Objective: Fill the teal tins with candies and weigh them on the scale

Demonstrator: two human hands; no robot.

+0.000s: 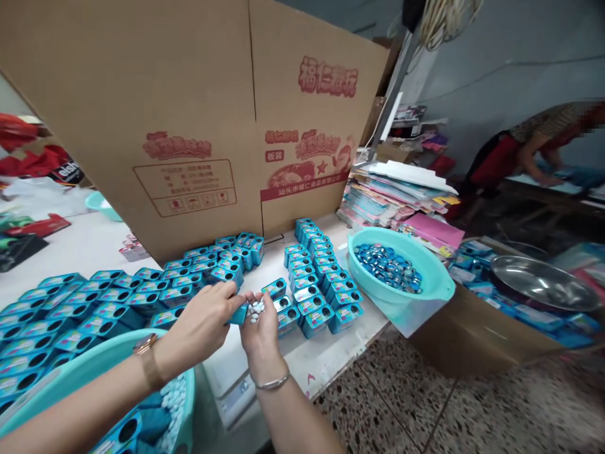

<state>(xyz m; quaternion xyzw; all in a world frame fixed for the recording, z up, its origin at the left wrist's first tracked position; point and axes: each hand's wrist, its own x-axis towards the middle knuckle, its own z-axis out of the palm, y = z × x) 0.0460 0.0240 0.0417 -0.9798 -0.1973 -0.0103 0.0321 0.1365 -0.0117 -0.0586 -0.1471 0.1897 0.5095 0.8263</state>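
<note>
My left hand [204,321], wearing a watch, pinches a small blue box [237,314] tilted against my other hand. My right hand [261,348] is cupped palm up around a small heap of pale blue-white candies [256,309]. Below my left forearm stands a turquoise basin [191,397] with more candies [174,398] and several blue boxes [137,429] in it. Just past my right fingers, rows of upright blue boxes with round dark openings [316,318] line the table. Another large group of such boxes [101,321] spreads to the left.
A tall cardboard carton [203,75] stands behind the boxes. On the right, a second turquoise basin [437,289] contains shiny round blue pieces. Stacked printed sheets [392,198] lie behind it. A metal bowl [543,284] rests on blue packs; a person [534,145] bends over another table.
</note>
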